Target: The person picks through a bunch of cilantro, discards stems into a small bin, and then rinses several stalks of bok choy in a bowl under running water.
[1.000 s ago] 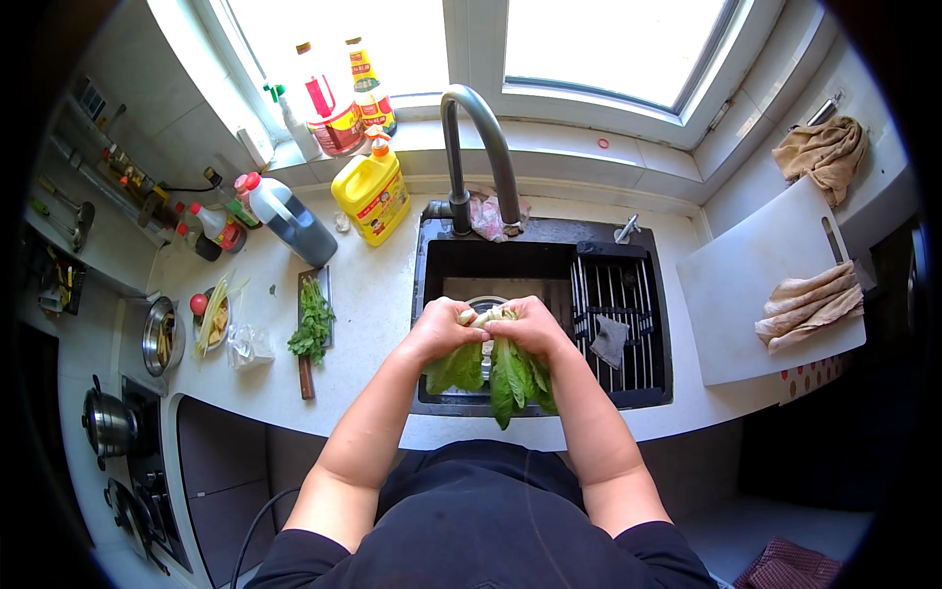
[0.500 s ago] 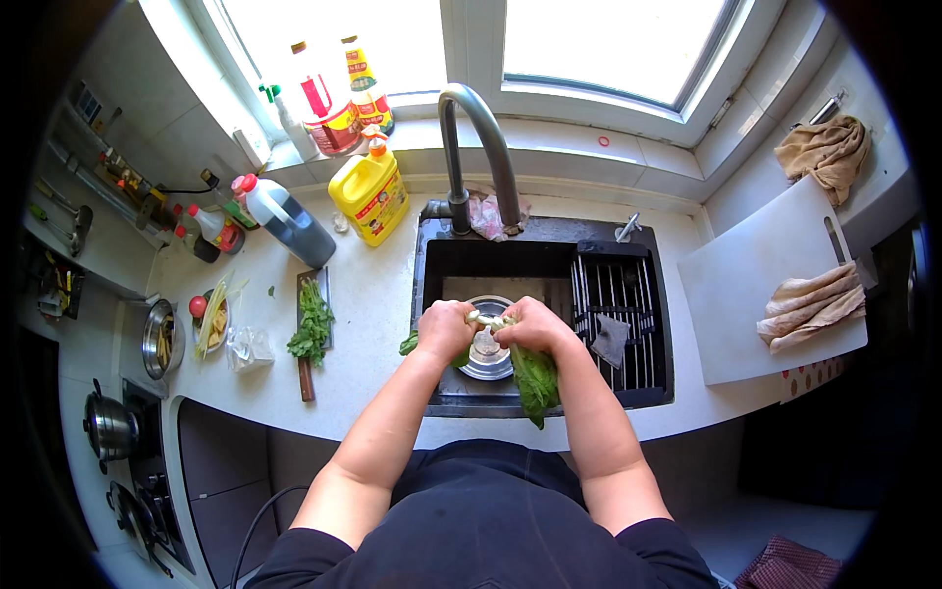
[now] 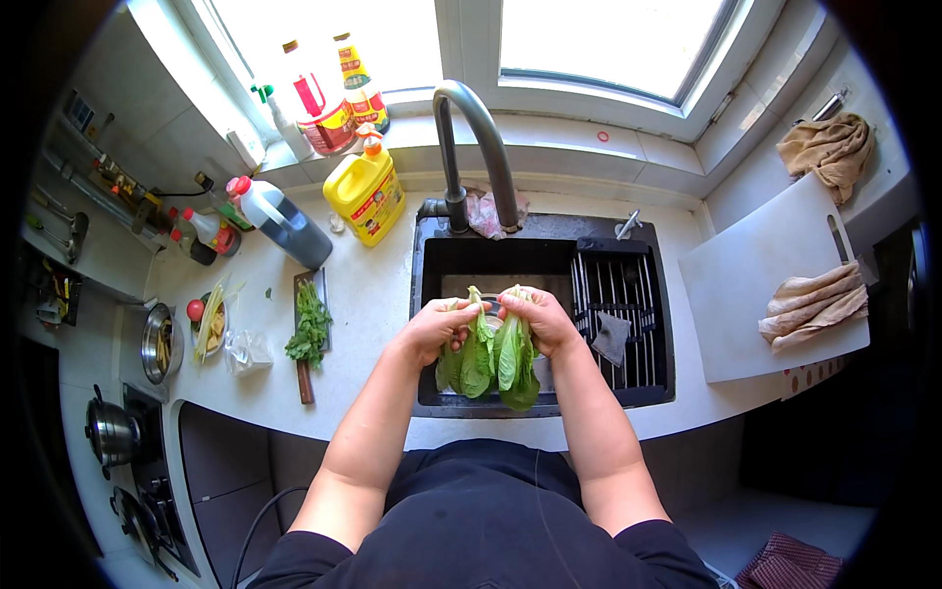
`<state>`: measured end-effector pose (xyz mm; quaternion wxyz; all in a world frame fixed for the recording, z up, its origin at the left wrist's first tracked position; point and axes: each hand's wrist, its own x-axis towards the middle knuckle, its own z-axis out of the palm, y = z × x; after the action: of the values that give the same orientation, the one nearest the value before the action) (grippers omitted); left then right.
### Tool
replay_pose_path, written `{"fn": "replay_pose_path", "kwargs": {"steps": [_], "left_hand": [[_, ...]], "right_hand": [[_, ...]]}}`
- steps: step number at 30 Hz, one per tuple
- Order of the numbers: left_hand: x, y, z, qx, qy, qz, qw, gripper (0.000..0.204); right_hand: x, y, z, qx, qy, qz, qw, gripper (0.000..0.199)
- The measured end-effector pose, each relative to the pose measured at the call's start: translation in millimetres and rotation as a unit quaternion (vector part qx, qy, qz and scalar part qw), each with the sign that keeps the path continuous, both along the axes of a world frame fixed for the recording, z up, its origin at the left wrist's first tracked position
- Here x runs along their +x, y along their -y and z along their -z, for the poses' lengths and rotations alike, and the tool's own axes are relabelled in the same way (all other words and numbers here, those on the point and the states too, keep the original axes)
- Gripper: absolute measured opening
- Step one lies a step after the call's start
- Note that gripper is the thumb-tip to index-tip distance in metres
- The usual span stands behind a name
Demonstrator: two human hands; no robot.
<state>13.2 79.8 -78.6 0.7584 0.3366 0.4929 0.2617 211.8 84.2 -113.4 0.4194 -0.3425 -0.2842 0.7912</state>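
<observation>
Leafy greens [image 3: 478, 361] mostly hiding bowl [image 3: 495, 316], probably metal; faucet [image 3: 498, 162] beyond, rack [image 3: 633, 300] rightward

"Can you reach left?"
"Yes, my left hand [image 3: 434, 329] can pass over the counter [image 3: 368, 319] between sink [image 3: 500, 258] and knife [image 3: 305, 383]; the jug [image 3: 368, 201] blocks the back."
"And ahead?"
"The tap [image 3: 496, 157] stands in my way; right, the rack [image 3: 643, 334] covers part of the sink, the board [image 3: 731, 294] beyond."
</observation>
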Motion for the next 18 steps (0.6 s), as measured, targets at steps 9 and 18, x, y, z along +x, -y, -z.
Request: {"fn": "replay_pose_path", "kwargs": {"steps": [9, 18], "left_hand": [[16.7, 0.2, 1.6, 0.083, -0.057, -0.042, 0.994, 0.041], [1.8, -6.1, 12.6, -0.034, 0.182, -0.13, 0.974, 0.038]], "right_hand": [[-19.7, 2.0, -3.1, -0.039, 0.015, 0.031, 0.999, 0.024], [-8.5, 0.0, -3.2, -0.011, 0.036, 0.122, 0.992, 0.014]]}}
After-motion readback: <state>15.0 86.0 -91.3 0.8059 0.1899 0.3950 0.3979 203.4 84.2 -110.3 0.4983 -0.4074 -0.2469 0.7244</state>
